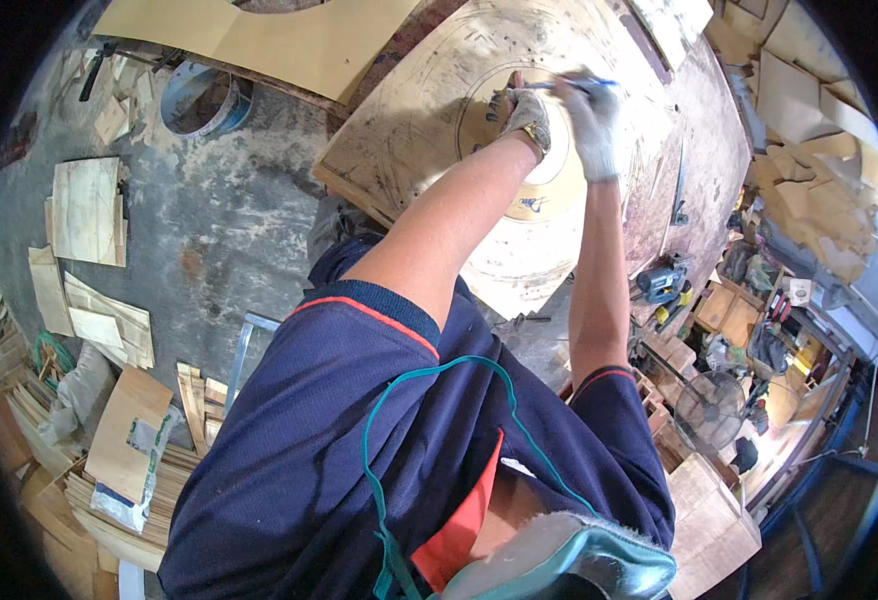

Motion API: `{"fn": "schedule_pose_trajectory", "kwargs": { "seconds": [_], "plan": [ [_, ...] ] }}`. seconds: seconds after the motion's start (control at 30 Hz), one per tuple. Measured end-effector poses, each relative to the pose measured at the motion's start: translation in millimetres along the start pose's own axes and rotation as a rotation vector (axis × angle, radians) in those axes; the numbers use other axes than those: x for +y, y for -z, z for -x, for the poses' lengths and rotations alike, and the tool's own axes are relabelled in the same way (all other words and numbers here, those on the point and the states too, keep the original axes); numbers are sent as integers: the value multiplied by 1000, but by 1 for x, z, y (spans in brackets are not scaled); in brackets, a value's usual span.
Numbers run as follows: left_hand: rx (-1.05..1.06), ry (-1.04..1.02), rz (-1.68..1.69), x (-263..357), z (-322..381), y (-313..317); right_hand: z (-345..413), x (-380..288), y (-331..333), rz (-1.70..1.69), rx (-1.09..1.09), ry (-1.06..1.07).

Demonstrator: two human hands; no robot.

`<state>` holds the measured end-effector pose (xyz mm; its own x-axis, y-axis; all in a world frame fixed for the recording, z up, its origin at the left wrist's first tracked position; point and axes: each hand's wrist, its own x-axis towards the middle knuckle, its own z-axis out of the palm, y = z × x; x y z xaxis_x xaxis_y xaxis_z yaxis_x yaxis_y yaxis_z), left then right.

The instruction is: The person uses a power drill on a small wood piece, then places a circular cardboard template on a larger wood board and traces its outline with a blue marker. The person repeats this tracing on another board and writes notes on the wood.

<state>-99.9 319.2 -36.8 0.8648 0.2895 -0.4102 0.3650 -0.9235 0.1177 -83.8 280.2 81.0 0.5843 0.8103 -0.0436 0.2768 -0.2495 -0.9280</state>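
Both my hands wear whitish work gloves over a round ring of thin board (568, 180), which lies on a large plywood sheet (386, 127) marked with curved pencil lines. My left hand (527, 112), with a wristwatch above it, rests at the ring's upper left part, beside blue handwriting; whether it grips the ring cannot be told. My right hand (593, 112) is blurred and holds a thin blue pen or marker (596, 81) just right of my left hand. More blue writing shows on the lower part of the ring.
A blue jigsaw (662, 283) and a metal square (680, 214) lie at the table's right. A tan sheet with a round cutout (289, 37) is at the top left. A bucket (203, 97) and plywood offcuts (86, 210) stand or lie on the floor at left; a fan (709, 409) is lower right.
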Motion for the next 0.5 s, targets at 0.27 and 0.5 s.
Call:
{"fn": "schedule_pose_trajectory", "kwargs": {
  "seconds": [0.27, 0.5],
  "plan": [
    [-93, -148, -19, -7, -6, -5, -63, 14, -50, 663, -618, -150],
    [-180, -164, 77, -18, 9, 15, -68, 22, -58, 737, -659, -173]
  ]
}}
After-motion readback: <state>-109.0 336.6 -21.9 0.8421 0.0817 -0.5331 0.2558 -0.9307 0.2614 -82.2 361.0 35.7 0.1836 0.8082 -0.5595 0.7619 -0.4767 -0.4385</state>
